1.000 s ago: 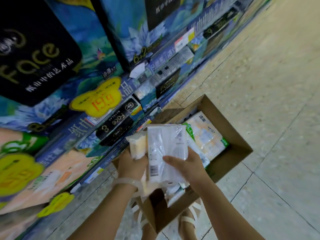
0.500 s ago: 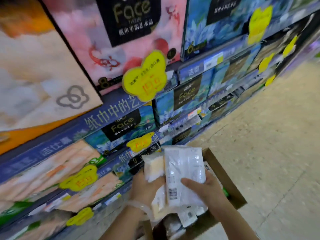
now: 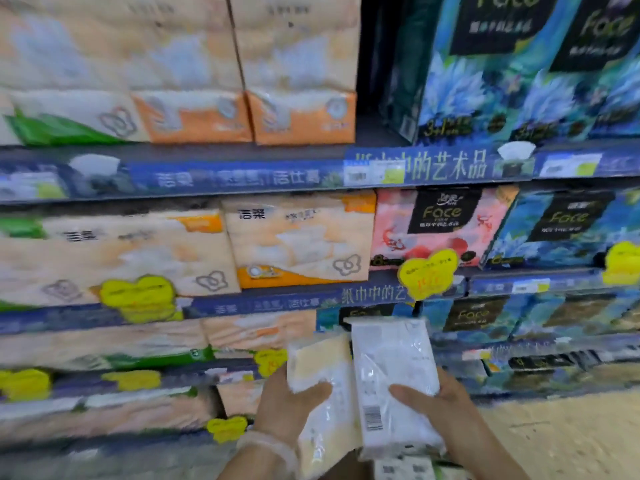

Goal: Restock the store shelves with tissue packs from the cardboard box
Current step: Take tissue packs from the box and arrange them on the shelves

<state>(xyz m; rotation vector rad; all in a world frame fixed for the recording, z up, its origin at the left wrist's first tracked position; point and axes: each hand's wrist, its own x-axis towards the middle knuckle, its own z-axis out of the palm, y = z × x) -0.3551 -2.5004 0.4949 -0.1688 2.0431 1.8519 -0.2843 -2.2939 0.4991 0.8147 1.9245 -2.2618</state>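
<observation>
Facing stocked shelves [image 3: 263, 299], the left hand [image 3: 287, 407] grips a cream tissue pack [image 3: 320, 362], the right hand [image 3: 440, 401] a white pack [image 3: 391, 362].

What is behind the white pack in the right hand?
Behind the white pack, held by the right hand, blue packs stand on a shelf. The pack hides the shelf directly behind it.

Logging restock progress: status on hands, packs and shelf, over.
Left hand grips cream tissue pack. Right hand grips white tissue pack. Both packs up before full shelves; no open slot visible.
</observation>
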